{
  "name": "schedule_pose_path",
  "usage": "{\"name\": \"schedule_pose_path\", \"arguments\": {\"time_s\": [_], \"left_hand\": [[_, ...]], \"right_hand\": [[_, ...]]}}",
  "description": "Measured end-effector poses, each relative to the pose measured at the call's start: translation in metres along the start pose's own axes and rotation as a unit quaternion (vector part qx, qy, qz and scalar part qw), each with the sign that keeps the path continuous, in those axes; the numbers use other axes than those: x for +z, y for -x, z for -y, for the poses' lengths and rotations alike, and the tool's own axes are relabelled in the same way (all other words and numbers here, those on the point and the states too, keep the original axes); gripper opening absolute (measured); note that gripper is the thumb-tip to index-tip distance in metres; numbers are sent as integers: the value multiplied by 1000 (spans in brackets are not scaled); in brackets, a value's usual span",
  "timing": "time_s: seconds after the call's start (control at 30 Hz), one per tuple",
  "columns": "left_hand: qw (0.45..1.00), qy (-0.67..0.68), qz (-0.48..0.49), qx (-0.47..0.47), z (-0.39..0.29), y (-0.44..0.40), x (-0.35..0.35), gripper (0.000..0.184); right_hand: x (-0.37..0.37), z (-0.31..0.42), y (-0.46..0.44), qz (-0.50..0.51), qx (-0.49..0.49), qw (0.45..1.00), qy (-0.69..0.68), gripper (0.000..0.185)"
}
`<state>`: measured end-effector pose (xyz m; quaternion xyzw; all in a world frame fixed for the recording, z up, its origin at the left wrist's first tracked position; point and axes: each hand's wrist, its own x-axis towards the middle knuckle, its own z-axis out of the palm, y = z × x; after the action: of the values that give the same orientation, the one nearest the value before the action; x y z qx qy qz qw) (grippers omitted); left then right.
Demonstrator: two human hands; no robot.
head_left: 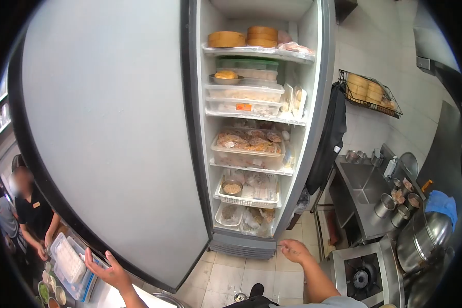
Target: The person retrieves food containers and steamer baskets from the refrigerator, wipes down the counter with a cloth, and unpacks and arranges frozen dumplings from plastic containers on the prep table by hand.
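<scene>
Head | left hand spread open, empty, near plastic tub on bench | right hand half-curled, grip unclear, near fridge base | risk: swinging fridge door could strike left hand; careless pulling could topple stacked containers.

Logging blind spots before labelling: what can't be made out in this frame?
All head view:
Inside the stacked steamers, top shelf: their own walls hide it.
Contents of the bottom-shelf bags: cloudy plastic, too small.
Whether the right hand pinches anything: fingers too small.
Space behind the large grey panel: the panel blocks it.
Rest of the left forearm: cut off by the bottom edge.
</scene>
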<state>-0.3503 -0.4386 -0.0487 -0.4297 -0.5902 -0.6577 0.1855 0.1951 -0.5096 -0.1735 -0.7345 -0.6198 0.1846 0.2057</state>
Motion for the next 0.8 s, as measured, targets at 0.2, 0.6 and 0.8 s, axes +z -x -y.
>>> {"name": "schedule_pose_path", "arguments": {"time_s": [0.2,0.6,0.8], "left_hand": [[983,-124,-18,138,-25,0,36,36],[962,-216,-155,64,-31,-3,100,43],[936,-284,-202,54,-22,-8,134,44]], "right_hand": [[-91,7,-90,-152,-63,986,-22,29],[-364,166,-235,-429,-481,762,63,24],[-436,284,-293,-435,-516,734,76,41]]}}
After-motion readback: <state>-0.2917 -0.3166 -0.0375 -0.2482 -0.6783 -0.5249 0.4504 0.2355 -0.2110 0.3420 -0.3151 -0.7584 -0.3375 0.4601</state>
